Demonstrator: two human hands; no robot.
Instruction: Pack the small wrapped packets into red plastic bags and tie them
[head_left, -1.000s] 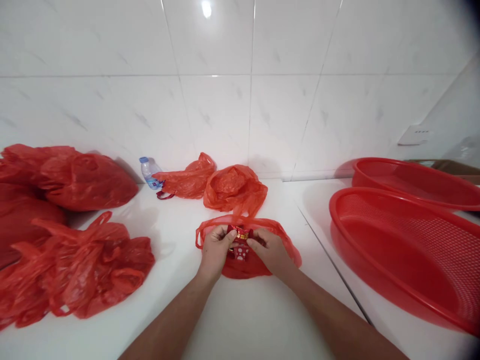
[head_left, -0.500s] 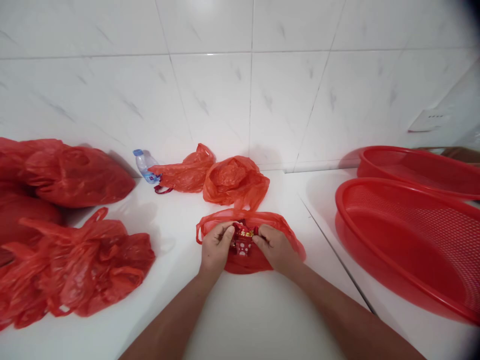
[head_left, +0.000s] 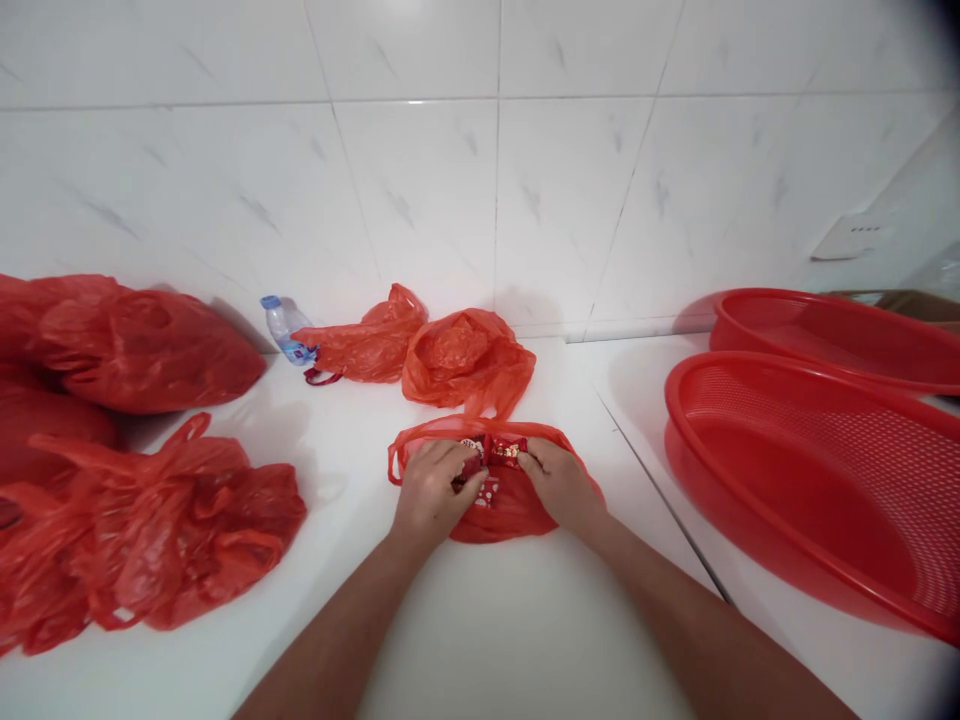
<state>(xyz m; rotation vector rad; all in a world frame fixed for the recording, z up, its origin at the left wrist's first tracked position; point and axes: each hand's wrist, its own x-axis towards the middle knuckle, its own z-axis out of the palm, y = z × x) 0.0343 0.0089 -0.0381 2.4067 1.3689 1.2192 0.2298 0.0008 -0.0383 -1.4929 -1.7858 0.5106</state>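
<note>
A thin red plastic bag (head_left: 517, 515) lies opened out on the white counter in front of me, with small red wrapped packets inside its mouth. My right hand (head_left: 561, 485) pinches the end of a red packet with gold lettering (head_left: 508, 452). Over the left part of the bag, my left hand (head_left: 433, 492) is closed, thumb and fingers curled on a dark red wrapped packet (head_left: 470, 468). Just below them shows a red wrapper with white dots (head_left: 487, 491). My fingers hide part of the contents.
Filled red bags (head_left: 157, 350) and a crumpled red bag (head_left: 187, 530) lie at left. Behind my hands are a plastic bottle (head_left: 285, 328) and more red bags (head_left: 465, 355). Two red baskets, the nearer perforated one (head_left: 795, 510) and another behind (head_left: 832, 335), stand at right by the tiled wall.
My left hand has turned over, its fingers now reaching further across the packets. The gold-lettered packet in my right hand has shifted slightly right and up.
</note>
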